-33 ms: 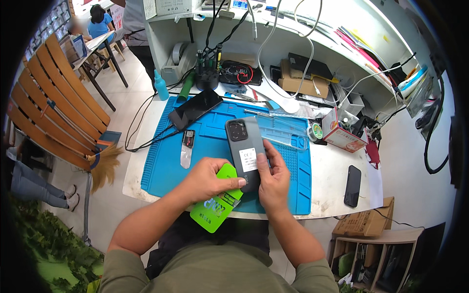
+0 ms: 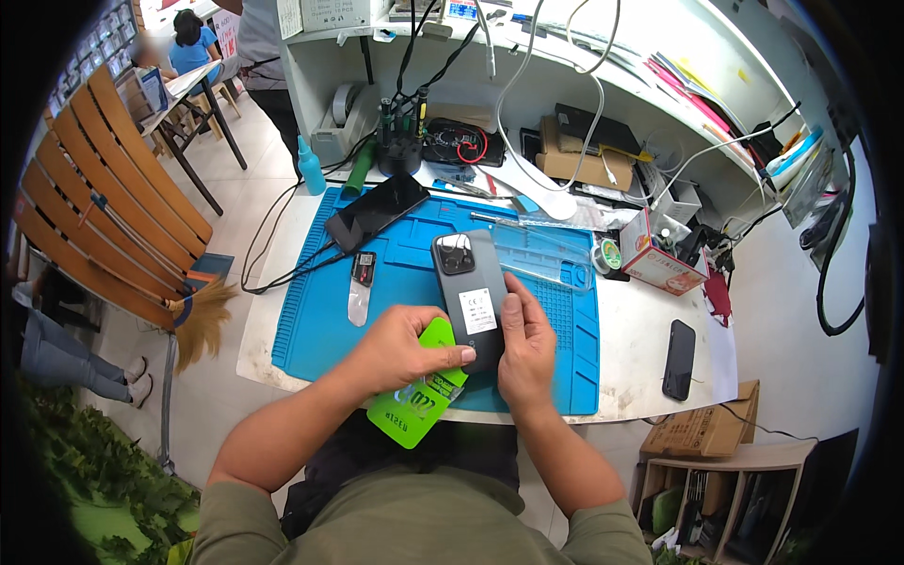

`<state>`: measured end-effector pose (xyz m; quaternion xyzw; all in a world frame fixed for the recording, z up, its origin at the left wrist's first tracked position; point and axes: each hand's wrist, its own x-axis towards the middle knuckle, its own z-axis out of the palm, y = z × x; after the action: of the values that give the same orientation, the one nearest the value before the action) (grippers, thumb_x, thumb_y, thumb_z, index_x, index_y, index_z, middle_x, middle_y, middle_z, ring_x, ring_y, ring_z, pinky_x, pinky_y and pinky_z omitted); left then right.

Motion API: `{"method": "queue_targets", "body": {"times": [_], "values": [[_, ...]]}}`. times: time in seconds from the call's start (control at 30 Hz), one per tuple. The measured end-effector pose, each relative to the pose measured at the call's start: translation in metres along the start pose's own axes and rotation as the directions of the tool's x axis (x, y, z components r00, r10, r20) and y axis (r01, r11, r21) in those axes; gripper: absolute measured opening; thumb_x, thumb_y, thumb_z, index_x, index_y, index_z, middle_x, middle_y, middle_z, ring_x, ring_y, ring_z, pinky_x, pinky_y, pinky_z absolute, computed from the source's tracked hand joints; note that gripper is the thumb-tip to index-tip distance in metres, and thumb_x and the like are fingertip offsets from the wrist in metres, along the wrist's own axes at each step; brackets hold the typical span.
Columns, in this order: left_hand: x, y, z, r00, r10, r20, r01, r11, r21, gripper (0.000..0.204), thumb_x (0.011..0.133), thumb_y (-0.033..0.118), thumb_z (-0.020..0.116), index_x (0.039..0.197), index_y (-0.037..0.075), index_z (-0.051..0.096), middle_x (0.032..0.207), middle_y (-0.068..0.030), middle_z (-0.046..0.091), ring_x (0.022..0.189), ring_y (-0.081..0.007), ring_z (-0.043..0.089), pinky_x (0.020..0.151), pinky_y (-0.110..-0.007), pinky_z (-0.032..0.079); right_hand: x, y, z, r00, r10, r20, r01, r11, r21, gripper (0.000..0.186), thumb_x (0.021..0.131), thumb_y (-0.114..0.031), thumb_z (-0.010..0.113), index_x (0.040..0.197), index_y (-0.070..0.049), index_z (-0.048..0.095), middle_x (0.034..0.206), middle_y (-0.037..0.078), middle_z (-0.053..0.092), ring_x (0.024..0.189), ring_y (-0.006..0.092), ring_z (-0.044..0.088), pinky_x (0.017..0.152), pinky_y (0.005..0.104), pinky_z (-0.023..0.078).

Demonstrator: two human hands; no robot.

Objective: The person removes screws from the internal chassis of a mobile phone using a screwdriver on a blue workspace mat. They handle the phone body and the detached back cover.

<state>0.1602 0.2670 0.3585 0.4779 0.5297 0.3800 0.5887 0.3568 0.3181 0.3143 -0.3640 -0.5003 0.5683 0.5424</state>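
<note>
A dark grey smartphone (image 2: 485,264) is held back side up over the front of the blue work mat (image 2: 330,348). It has a square camera block at its upper left and a white label (image 2: 476,311) below. My right hand (image 2: 527,353) is closed on its right edge, thumb along the side. My left hand (image 2: 405,348) pinches a bright green flat card or sleeve (image 2: 407,419), which hangs over the table's front edge. The left thumb tip touches the phone's lower left part. What the left fingers do under the card is hidden.
On the mat lie a black phone (image 2: 395,202) with cables, a small clear packet with a dark part (image 2: 361,287) and a clear plastic tray (image 2: 537,254). Another dark phone (image 2: 679,358) rests at the right. Behind stand a blue bottle (image 2: 310,167) and a tool holder (image 2: 399,151).
The held phone has tilted and shifted slightly left and down; its camera block now catches a bright reflection. My right thumb has moved off the label's edge toward the phone's side.
</note>
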Motion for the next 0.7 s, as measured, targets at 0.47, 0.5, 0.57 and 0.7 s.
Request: {"method": "queue_targets", "body": {"times": [0.47,0.5,0.57,0.7], "values": [[-0.018,0.013,-0.048,0.934,0.202,-0.295,-0.24,0.966,-0.098,0.025,0.098,0.02,0.092,0.113,0.003,0.081,0.1,-0.0029,0.083,0.087,-0.0096,0.075,0.082,-0.029,0.061,0.01,0.015,-0.019,0.975,0.216,0.058,-0.222,0.963,0.153,0.067,0.124,-0.048,0.052,0.152,0.012,0.064,0.133,0.015,0.079,0.112,0.0167,0.075,0.103,0.0298,0.06],[-0.021,0.015,-0.062,0.919,0.227,-0.321,-0.267,0.96,-0.085,0.025,0.098,0.021,0.092,0.112,0.003,0.081,0.099,-0.0028,0.083,0.085,-0.0089,0.075,0.078,-0.028,0.06,0.01,0.013,-0.023,0.966,0.241,0.095,-0.254,0.951,0.177,0.045,0.122,-0.026,0.062,0.149,0.009,0.068,0.131,0.013,0.079,0.11,0.0133,0.074,0.099,0.0283,0.06],[-0.025,0.02,-0.087,0.898,0.251,-0.363,-0.28,0.959,-0.03,0.025,0.099,0.023,0.091,0.112,0.004,0.082,0.094,-0.0029,0.083,0.077,-0.0065,0.073,0.065,-0.024,0.055,0.013,0.005,-0.03,0.951,0.26,0.164,-0.268,0.963,0.027,0.039,0.122,-0.02,0.06,0.147,0.009,0.07,0.129,0.013,0.08,0.109,0.0127,0.074,0.098,0.0286,0.06],[-0.034,0.032,-0.104,0.89,0.264,-0.373,-0.232,0.964,0.129,0.025,0.1,0.026,0.09,0.11,0.005,0.082,0.089,-0.0028,0.083,0.069,-0.0055,0.072,0.059,-0.023,0.052,0.028,-0.01,-0.049,0.911,0.282,0.302,-0.189,0.934,-0.302,0.032,0.118,-0.013,0.062,0.142,0.005,0.074,0.119,0.013,0.083,0.102,0.0144,0.076,0.093,0.0309,0.06]]}}
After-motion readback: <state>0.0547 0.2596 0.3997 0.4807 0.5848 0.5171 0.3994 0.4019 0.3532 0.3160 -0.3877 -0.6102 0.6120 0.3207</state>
